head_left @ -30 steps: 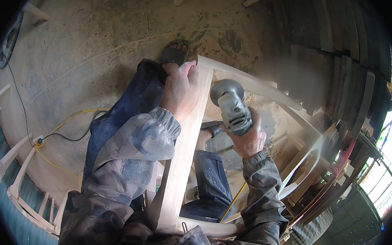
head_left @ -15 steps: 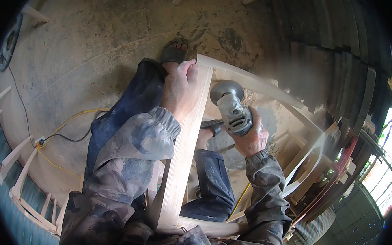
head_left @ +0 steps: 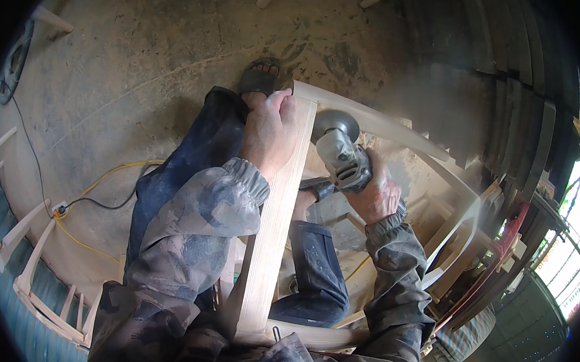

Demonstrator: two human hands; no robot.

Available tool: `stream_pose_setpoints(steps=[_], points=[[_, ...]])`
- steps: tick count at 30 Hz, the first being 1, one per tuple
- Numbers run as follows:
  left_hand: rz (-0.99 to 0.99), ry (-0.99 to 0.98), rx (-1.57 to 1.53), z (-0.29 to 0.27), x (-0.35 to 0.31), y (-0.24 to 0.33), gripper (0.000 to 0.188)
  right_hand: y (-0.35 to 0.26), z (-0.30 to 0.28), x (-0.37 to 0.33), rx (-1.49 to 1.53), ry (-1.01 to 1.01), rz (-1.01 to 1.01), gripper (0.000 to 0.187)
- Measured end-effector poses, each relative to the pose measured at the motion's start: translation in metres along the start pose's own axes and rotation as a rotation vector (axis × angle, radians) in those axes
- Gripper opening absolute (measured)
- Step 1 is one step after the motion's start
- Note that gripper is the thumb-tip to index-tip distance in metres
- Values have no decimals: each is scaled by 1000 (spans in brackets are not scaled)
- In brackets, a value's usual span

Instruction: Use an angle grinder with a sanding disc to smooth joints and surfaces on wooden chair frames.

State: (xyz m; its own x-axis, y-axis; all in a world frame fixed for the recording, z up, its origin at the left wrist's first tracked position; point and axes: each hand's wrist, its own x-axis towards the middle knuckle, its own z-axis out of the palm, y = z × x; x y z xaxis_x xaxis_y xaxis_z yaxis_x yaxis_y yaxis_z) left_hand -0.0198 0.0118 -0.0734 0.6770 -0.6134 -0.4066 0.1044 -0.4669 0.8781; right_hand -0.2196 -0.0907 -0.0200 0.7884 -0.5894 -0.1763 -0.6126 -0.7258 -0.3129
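Observation:
A pale wooden chair frame point(head_left: 270, 239) stands between my legs, one straight bar running from near my body to its far corner. My left hand point(head_left: 270, 132) is closed round the far left end of that bar. In my right hand point(head_left: 377, 194) is a grey angle grinder point(head_left: 344, 159) with a round disc. The disc sits on the inner side of the far rail point(head_left: 373, 123), close to the corner; I cannot tell whether it touches the wood. A haze of dust hangs right of the rail.
Dark boards point(head_left: 506, 121) are stacked at the right. More pale wooden chair parts point(head_left: 25, 271) stand at the left by a corrugated blue wall. A yellow cord point(head_left: 104, 173) and a black cable cross the dusty concrete floor. My sandalled foot point(head_left: 259, 78) rests beyond the frame's corner.
The grinder in my right hand has shifted slightly farther from me, nearer the frame's far corner. My left hand keeps its hold, with the frame almost unmoved.

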Motion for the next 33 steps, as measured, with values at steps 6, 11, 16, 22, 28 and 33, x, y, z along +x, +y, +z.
stream_pose_setpoints(steps=[6, 11, 16, 22, 28, 33], points=[[-32, 32, 5, 0, 2, -1, 36, 14, 6, -23, 4, -130, 127, 75], [6, -3, -26, 1, 4, -4, 38, 10, -5, -25, 9, -51, 123, 76], [36, 21, 1, -1, 0, -5, 39, -4, -1, -3, 58, 43, 92, 80], [22, 3, 17, -1, 1, 2, 39, 0, -1, -3, 82, 21, 174, 81], [12, 27, 14, 3, -1, -2, 38, 0, -2, -21, 83, -40, 214, 83], [8, 62, 15, -2, -2, -3, 37, -9, -5, -10, 177, 6, 284, 86]])
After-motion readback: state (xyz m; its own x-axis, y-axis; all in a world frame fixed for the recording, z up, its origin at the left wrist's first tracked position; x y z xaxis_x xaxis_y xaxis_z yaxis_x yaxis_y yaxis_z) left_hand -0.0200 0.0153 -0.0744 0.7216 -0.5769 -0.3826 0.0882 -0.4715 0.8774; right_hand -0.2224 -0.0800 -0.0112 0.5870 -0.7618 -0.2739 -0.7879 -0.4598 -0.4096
